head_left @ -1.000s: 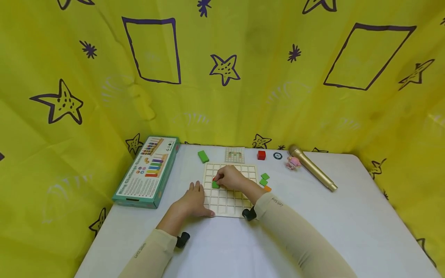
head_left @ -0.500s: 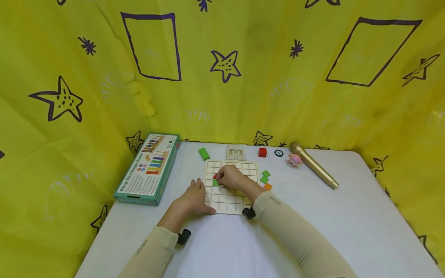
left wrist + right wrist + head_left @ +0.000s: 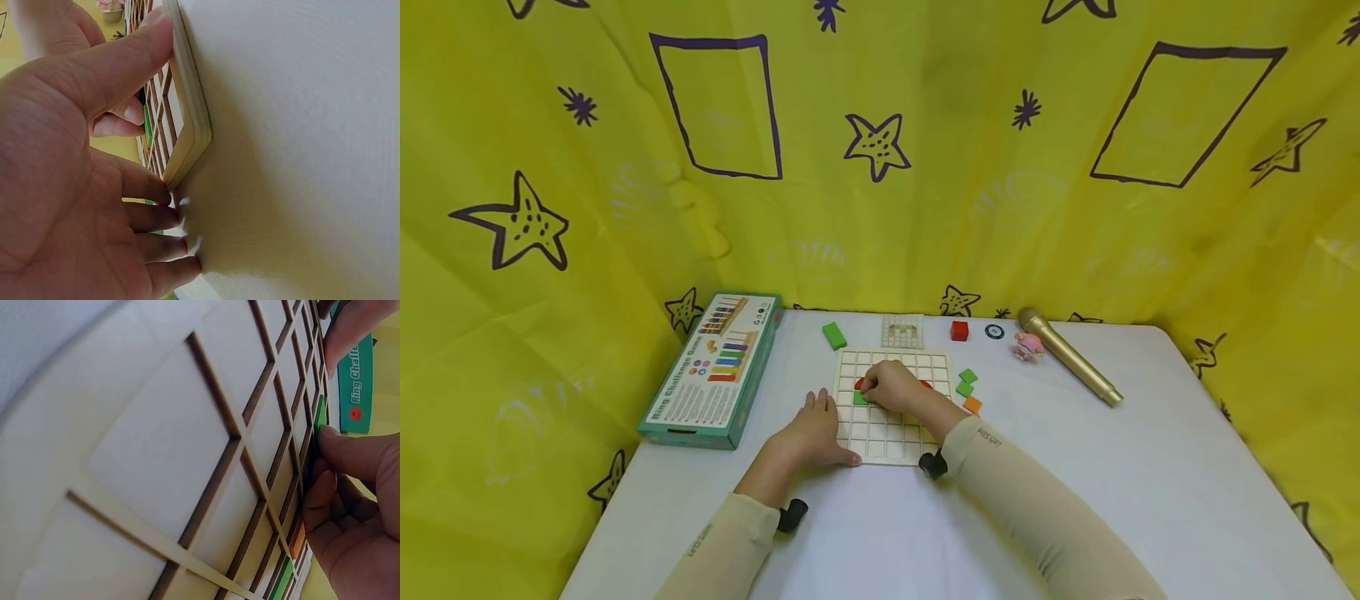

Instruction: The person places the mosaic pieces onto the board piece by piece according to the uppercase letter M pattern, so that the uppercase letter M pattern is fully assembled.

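Note:
A square wooden grid board [image 3: 886, 450] lies on the table. Along its left edge and front corner rests my left hand [image 3: 814, 431]; in the left wrist view the thumb [image 3: 140, 53] lies over the board's rim and the fingers extend down its side. My right hand [image 3: 892, 388] is over the upper left cells, its thumb and curled fingers at a square green tile [image 3: 860, 398], which they pinch at its right side. Just behind that tile a red piece [image 3: 859, 384] shows, and another red piece [image 3: 927, 384] peeks out beyond the right wrist.
Right of the board lie green tiles [image 3: 965, 389] and an orange tile [image 3: 972, 405]. Behind stand a pattern card [image 3: 902, 321], a green block [image 3: 834, 336], a red cube [image 3: 959, 331], a round black disc [image 3: 995, 332], a pink figurine [image 3: 1027, 347], a gold microphone [image 3: 1071, 358]; a game box [image 3: 711, 375] is left.
The green tile under my right fingertips looked raised and tilted a second ago and lies flatter in its cell now. Both hands keep their places; the head view shifts slightly.

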A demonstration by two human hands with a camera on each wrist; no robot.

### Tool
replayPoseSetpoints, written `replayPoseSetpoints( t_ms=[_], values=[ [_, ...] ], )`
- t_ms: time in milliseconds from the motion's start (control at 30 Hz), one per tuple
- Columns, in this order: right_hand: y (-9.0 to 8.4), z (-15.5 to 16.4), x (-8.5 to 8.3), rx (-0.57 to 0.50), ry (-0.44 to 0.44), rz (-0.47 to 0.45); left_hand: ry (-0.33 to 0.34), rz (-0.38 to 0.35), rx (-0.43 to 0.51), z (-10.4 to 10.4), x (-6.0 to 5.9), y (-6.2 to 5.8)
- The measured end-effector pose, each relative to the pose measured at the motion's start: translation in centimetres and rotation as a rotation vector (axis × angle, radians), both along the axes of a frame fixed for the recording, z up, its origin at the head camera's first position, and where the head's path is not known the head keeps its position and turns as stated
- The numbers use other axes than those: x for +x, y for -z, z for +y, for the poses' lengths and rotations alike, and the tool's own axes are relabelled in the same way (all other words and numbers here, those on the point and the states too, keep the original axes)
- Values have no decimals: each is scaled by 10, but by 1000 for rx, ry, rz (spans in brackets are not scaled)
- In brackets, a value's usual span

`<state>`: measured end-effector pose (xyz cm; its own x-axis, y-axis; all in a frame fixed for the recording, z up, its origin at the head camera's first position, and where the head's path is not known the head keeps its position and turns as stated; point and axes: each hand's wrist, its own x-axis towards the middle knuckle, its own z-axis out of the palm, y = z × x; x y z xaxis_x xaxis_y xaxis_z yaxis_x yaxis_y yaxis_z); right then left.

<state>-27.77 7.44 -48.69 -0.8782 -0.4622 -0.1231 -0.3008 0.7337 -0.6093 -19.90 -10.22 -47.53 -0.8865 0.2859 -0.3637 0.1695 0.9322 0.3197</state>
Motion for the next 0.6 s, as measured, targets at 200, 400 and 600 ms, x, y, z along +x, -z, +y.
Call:
replayPoseSetpoints(
  t_ms=[200,400,600],
  values=[
    [0,0,-1,14,-2,2,4,-5,4,0,0,-1],
    [0,1,1,1,-4,-6,9,-6,3,0,0,0],
    [-2,2,3,-28,-4,-3,11,8,7,0,0,0]
  ],
)
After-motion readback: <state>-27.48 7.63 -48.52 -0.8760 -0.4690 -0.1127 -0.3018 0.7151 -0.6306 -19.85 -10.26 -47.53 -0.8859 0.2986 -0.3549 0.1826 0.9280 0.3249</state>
